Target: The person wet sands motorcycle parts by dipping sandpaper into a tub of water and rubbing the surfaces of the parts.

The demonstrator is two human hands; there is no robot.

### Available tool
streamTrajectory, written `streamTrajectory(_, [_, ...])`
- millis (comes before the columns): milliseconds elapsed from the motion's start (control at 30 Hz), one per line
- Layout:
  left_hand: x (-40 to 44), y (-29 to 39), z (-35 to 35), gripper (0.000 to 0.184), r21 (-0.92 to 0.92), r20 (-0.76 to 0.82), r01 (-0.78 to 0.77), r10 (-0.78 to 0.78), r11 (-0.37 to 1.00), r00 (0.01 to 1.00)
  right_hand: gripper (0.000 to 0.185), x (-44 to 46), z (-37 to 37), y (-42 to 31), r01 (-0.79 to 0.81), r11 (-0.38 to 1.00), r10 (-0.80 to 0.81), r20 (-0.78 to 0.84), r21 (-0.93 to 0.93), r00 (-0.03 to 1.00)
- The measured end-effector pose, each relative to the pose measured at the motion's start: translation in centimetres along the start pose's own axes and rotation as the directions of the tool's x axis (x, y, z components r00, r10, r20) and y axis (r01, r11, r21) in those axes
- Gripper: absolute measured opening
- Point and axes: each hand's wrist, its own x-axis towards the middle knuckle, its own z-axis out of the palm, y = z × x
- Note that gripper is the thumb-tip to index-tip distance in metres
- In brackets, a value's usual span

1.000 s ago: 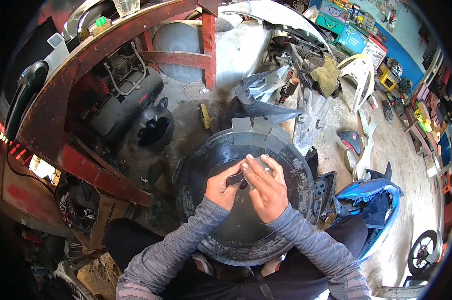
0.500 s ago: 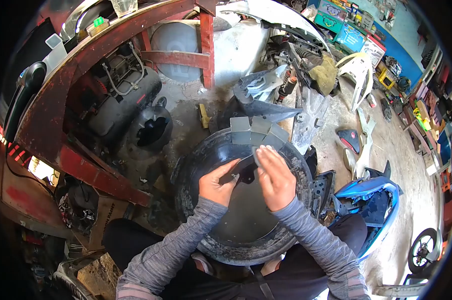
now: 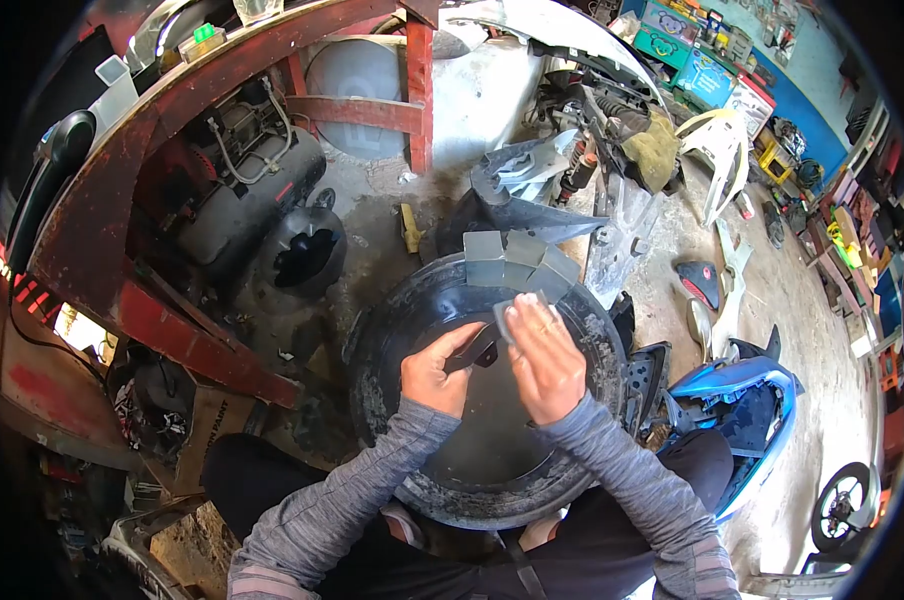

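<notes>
Over a round black tub (image 3: 370,385) of murky water (image 3: 487,430), my left hand (image 3: 434,372) grips a small dark curved part (image 3: 472,346) between thumb and fingers. My right hand (image 3: 548,365) has its fingers held together around a grey piece of sandpaper (image 3: 503,316), which meets or nearly meets the part's upper end. The underside of the part is hidden. Several grey sandpaper pieces (image 3: 520,262) lie across the tub's far rim, just beyond both hands.
A red-framed bench (image 3: 202,345) stands at the left, with an air compressor (image 3: 242,205) under it. A yellow-handled tool (image 3: 410,228) lies on the floor ahead. Motorcycle body panels, including a blue fairing (image 3: 787,400), lie to the right. A wheel (image 3: 844,503) is at the lower right.
My right hand has shifted slightly left, and more of the sandpaper shows at its fingertips. The dark part has tilted in my left hand.
</notes>
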Motion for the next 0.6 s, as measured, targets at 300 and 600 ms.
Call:
streamTrajectory(300, [0.1,0.0,0.1,0.053,-0.003,-0.013,0.003,-0.003,1.0,1.0,0.05,0.4,-0.6,-1.5,0.052,0.997,-0.051,0.019,-0.058,0.999])
streamTrajectory(600, [0.2,0.0,0.1,0.052,-0.049,0.001,-0.039,0.039,0.998,0.999,0.043,0.3,-1.1,-2.1,0.107,0.993,-0.104,0.074,-0.045,0.992])
